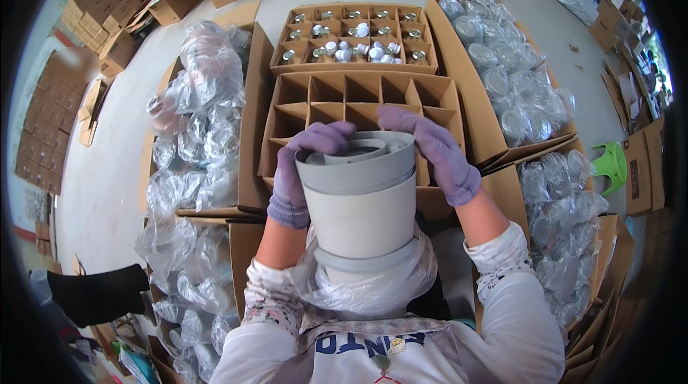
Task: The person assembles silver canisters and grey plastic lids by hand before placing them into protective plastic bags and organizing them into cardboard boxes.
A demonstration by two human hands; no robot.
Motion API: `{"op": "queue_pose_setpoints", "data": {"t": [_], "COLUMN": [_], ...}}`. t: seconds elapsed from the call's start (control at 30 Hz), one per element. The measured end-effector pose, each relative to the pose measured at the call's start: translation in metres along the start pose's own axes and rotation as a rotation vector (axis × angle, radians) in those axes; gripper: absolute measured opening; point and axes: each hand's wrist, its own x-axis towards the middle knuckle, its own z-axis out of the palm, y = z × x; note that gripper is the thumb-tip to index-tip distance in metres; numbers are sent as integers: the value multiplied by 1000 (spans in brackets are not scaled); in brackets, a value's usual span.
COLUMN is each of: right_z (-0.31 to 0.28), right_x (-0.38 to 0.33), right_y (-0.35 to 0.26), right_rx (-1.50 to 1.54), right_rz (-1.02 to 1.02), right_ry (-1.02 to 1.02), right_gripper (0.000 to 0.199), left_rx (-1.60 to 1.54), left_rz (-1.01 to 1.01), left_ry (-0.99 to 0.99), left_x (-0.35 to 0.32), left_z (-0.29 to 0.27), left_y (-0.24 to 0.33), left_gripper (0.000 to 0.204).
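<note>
Close in front of my chest stands a tapered white plastic tub (358, 212) with a wide grey rim and grey round parts nested in its top. Below it shows a second, similar grey-rimmed piece (367, 264), wrapped around by a clear plastic bag (358, 296). Wearing a purple glove, my left hand (288, 176) is closed on the tub's left side, fingers curled over the rim. My right hand (437, 151), gloved alike, grips the right side of the rim with its fingers reaching over the far edge. The tub's underside and my thumbs are hidden.
Just beyond the tub sits a cardboard box with dividers (344, 88). Behind it, another divided box (279, 61) holds glass jars and white-capped bottles. Cartons of clear-bagged items (208, 112) flank me on both sides. A green stool (610, 169) stands at right.
</note>
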Motion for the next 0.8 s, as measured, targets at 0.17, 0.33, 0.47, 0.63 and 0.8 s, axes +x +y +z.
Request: {"op": "queue_pose_setpoints", "data": {"t": [0.17, 0.33, 0.47, 0.63, 0.8], "right_z": [25, 38, 53, 25, 25], "right_x": [-1, -7, -2, -1, 8], "right_y": [-29, 36, 72, 39, -31], "right_rx": [-231, 498, 971, 663, -380], "right_rz": [-211, -140, -52, 164, -256], "right_ry": [-59, 85, 24, -26, -30], "right_gripper": [33, 40, 45, 49, 34], "left_rx": [282, 1079, 1409, 1363, 465], "left_rz": [-127, -224, -255, -202, -256], "left_ry": [59, -63, -116, -75, 124], "left_x": [-2, 18, 29, 28, 14], "left_z": [13, 65, 101, 98, 53], "left_y": [29, 91, 101, 99, 90], "left_gripper": [72, 31, 24, 23, 51]}}
